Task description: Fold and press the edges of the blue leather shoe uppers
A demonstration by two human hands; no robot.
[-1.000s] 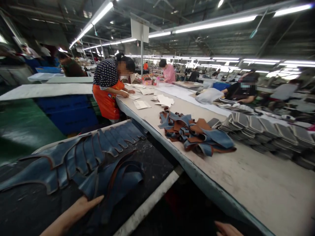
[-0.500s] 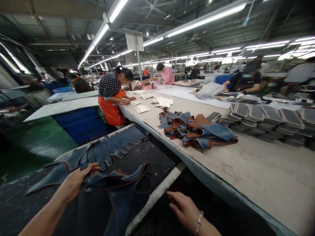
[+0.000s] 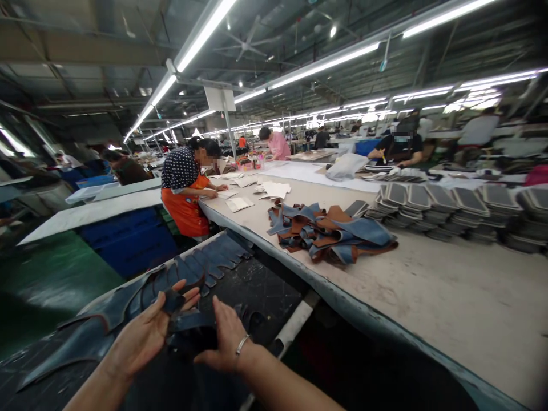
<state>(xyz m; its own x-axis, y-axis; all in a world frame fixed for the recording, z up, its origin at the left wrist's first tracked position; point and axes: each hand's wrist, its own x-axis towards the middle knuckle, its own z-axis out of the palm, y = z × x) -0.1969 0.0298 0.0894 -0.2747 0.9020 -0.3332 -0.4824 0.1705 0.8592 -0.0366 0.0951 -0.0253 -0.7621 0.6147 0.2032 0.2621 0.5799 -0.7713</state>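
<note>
My left hand [image 3: 145, 337] and my right hand [image 3: 226, 337] both grip a bunched stack of dark blue leather pieces [image 3: 188, 334] low in the view, above a black work surface [image 3: 265, 291]. More dark blue leather pieces [image 3: 192, 268] lie fanned in an overlapping row on that surface, just beyond my left hand. A bracelet shows on my right wrist.
A long pale table [image 3: 428, 285] runs right of me with a heap of blue and brown leather pieces [image 3: 329, 231], stacked grey pieces [image 3: 445, 208] and white sheets [image 3: 274, 189]. A person in an orange apron [image 3: 186, 188] works at its far edge; others sit further back.
My right hand has come up from the gap beside the table and joined the left on the blue pieces, which are now gathered between both hands. The view has tilted upward.
</note>
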